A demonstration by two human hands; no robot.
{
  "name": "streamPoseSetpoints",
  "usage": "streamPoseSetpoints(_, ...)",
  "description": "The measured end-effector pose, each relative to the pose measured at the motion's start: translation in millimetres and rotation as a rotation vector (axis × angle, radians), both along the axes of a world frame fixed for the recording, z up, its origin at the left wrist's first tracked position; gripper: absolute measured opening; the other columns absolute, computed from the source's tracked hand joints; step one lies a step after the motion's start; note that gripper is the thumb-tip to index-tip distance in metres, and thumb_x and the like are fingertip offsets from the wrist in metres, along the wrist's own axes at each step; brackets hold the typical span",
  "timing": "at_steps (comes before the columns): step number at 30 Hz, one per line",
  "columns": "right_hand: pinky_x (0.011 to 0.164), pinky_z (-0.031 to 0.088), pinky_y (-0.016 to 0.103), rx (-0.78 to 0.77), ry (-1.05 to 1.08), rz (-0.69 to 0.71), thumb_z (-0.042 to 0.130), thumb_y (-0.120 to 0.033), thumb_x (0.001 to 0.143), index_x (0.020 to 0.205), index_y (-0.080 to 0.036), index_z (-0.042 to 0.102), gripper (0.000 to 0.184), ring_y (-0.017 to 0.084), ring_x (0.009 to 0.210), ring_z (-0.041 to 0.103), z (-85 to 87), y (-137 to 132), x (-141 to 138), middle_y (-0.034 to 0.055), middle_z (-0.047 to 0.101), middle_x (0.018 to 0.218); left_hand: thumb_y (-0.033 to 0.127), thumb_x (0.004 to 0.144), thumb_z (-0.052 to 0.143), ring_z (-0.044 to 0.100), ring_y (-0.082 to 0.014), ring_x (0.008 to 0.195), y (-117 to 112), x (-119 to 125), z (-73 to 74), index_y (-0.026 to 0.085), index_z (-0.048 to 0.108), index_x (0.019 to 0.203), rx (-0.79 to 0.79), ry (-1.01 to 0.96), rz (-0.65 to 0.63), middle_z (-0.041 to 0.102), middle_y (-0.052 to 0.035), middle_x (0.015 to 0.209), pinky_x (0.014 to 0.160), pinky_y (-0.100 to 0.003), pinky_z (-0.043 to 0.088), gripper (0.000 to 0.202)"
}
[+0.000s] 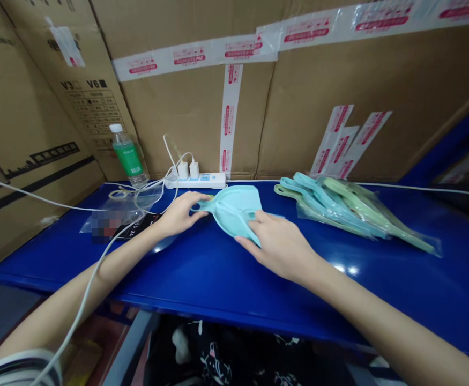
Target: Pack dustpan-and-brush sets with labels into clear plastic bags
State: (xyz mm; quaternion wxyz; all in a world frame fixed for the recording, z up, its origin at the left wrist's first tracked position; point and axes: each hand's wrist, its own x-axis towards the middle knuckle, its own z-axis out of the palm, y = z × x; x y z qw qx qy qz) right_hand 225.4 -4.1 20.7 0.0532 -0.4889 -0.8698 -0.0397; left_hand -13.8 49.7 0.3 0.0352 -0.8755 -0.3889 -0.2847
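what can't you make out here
All in the head view:
- The right hand's exact grip at the light-blue dustpan: hidden by the hand itself.
- Part of the phone: covered by the left forearm.
- Fine print on the bottle: too small.
- The patterned clothing: cut off by the bottom edge.

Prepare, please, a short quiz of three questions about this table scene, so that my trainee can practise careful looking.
1. Which hand is at the handle of the light blue dustpan?
2. True or false: the bottle has a white cap.
3. Choose: the two white chargers sit on
A) a plate
B) a power strip
C) a book

Key:
1. The left hand.
2. True.
3. B.
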Motion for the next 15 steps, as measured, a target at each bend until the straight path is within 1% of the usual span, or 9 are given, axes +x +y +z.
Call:
streamPoseSetpoints(3,0.069,0.046,0.035,-0.029,-0.074,-0.099,0.030,-0.040,0.096,0.099,-0.012,0.065,0.045,0.027,0.086,0.064,6.7,2.3,3.7,0.0162,0.062,0.104,0.023,0.086,0.060,0.060,-0.0226,0.105,25.8,2.7,3.5,0.018,0.059,0.109,0.031,0.032,0.056,0.067,-0.0080,0.109,0.091,-0.043,0.047,0.024)
streamPoseSetpoints(6,0.068,0.047,0.035,-0.049,-0.108,-0.135,0.026,-0.038,0.098,0.101,-0.013,0.066,0.047,0.027,0.088,0.065,9.4,2.8,4.5,0.0156,0.062,0.105,0.017,0.085,0.059,0.058,-0.0241,0.108,54.1,10.7,5.0,0.015,0.059,0.110,0.003,0.065,0.141,0.066,-0.0108,0.111,0.093,-0.044,0.045,0.025)
streamPoseSetpoints(8,0.069,0.047,0.035,-0.059,-0.111,-0.132,0.025,-0.035,0.098,0.101,-0.014,0.066,0.046,0.027,0.088,0.066,9.0,1.5,4.0,0.0146,0.063,0.105,0.016,0.086,0.056,0.058,-0.0237,0.107,71.2,17.6,5.4,0.014,0.060,0.110,-0.006,0.075,0.152,0.065,-0.0115,0.111,0.093,-0.043,0.046,0.025)
streamPoseSetpoints(11,0.070,0.048,0.036,-0.076,-0.109,-0.094,0.026,-0.030,0.098,0.098,-0.014,0.067,0.044,0.026,0.088,0.066,6.4,-1.1,2.6,0.0139,0.064,0.102,0.016,0.086,0.055,0.059,-0.0227,0.104,91.8,28.5,5.0,0.015,0.061,0.109,-0.021,0.102,0.145,0.066,-0.0100,0.110,0.090,-0.040,0.047,0.024)
streamPoseSetpoints(15,0.070,0.049,0.036,-0.115,-0.106,-0.035,0.032,-0.030,0.097,0.097,-0.013,0.067,0.040,0.027,0.087,0.066,0.2,0.6,-0.3,0.0139,0.064,0.101,0.013,0.085,0.054,0.059,-0.0222,0.104,112.1,39.5,2.4,0.016,0.063,0.110,-0.028,0.134,0.151,0.066,-0.0089,0.111,0.092,-0.040,0.046,0.026)
